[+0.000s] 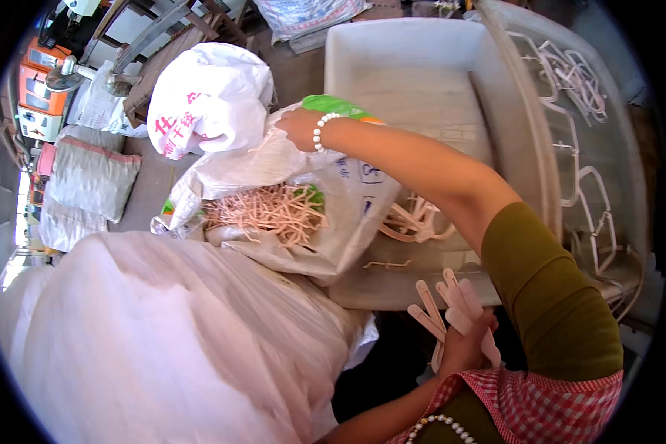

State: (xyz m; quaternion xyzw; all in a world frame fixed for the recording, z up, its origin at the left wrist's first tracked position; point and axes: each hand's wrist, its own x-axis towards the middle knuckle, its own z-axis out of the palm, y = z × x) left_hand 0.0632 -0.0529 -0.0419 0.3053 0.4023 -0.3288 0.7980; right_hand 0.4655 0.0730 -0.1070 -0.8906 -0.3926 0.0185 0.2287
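Observation:
My right hand (300, 127), a white bead bracelet at its wrist, is closed on the upper edge of a white woven sack (355, 214). Its fingertips are partly hidden by the fabric. In the sack's mouth lies a heap of thin pink plastic sticks (266, 213). Close to my body, my left hand (465, 346) is wrapped round several flat, pale pink plastic strips (431, 307) with rounded ends, which fan out upward. Between the hands, larger curved pink plastic pieces (416, 222) lie in a grey-white tub (381, 296), partly hidden by the sack and my right arm.
A second tub (629, 192) on the right holds white bent frames (576, 78). A stuffed white sack (211, 96) stands beyond the open one. A big pale cloth-covered bulk (163, 340) fills the near left. More sacks (89, 174) and an orange machine (43, 81) stand farther left.

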